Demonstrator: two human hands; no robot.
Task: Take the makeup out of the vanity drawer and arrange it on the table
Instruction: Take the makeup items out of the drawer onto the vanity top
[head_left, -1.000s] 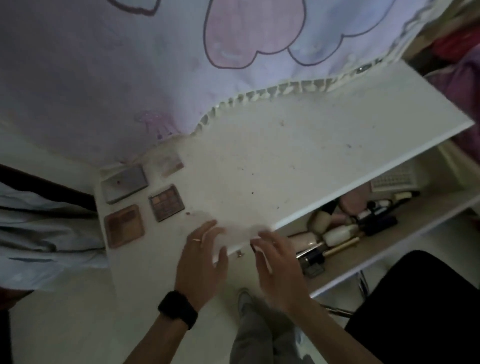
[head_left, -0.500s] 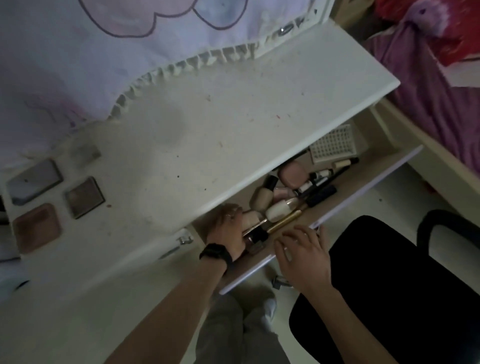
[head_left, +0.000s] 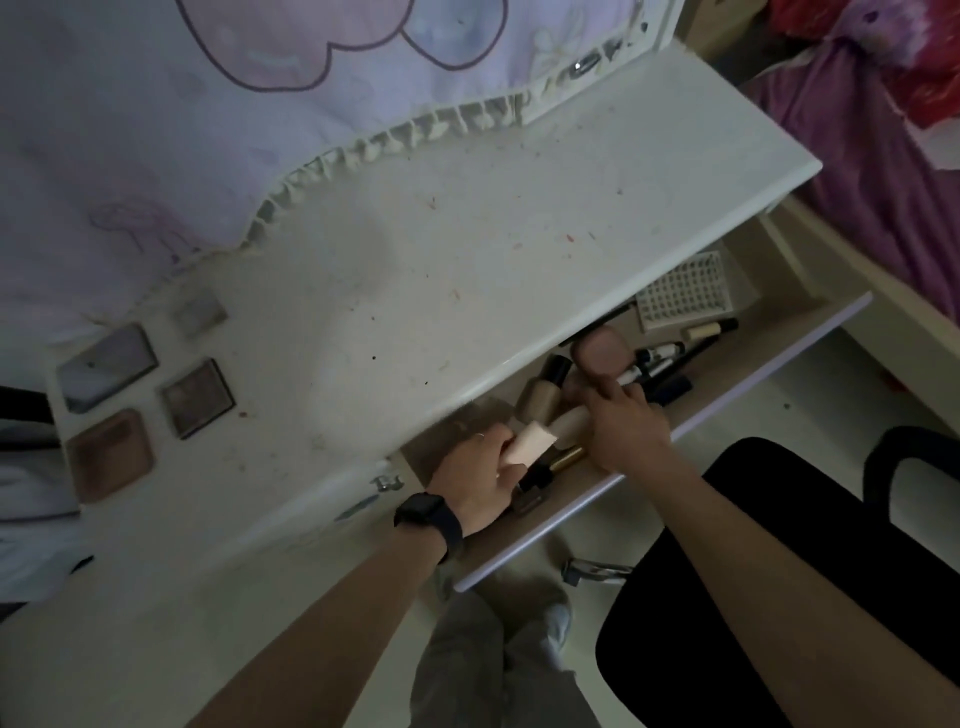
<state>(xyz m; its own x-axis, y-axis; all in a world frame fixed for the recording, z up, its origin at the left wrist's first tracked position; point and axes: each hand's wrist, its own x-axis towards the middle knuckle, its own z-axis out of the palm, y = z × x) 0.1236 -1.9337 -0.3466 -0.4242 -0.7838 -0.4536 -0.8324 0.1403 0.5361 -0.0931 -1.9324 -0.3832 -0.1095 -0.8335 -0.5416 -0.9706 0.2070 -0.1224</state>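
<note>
White tabletop (head_left: 467, 249), scuffed and flecked with reddish specks, ran from lower left to upper right of the frame under dim light. Frilled cloth (head_left: 208, 104) with a pink and purple print covered its far side at upper left. Purple bedding (head_left: 857, 182) lay at upper right and a black chair (head_left: 779, 571) at lower right, over a pale floor. Four flat palettes (head_left: 196, 397) lay grouped at the left edge of the tabletop, close together. The drawer (head_left: 779, 366) stood open at centre right, below the table edge. It held a white lattice basket (head_left: 680, 291), a pink compact (head_left: 602, 356), beige bottles (head_left: 540, 397) and dark pens (head_left: 660, 358), all jumbled. The left hand (head_left: 478, 480), watch (head_left: 431, 519) at its wrist, had its fingers curled round a pale beige tube (head_left: 530, 449) over the drawer's near end. The right hand (head_left: 626, 426) reached in beside it, fingertips at the compact's lower edge; whether it gripped anything could not be told.
</note>
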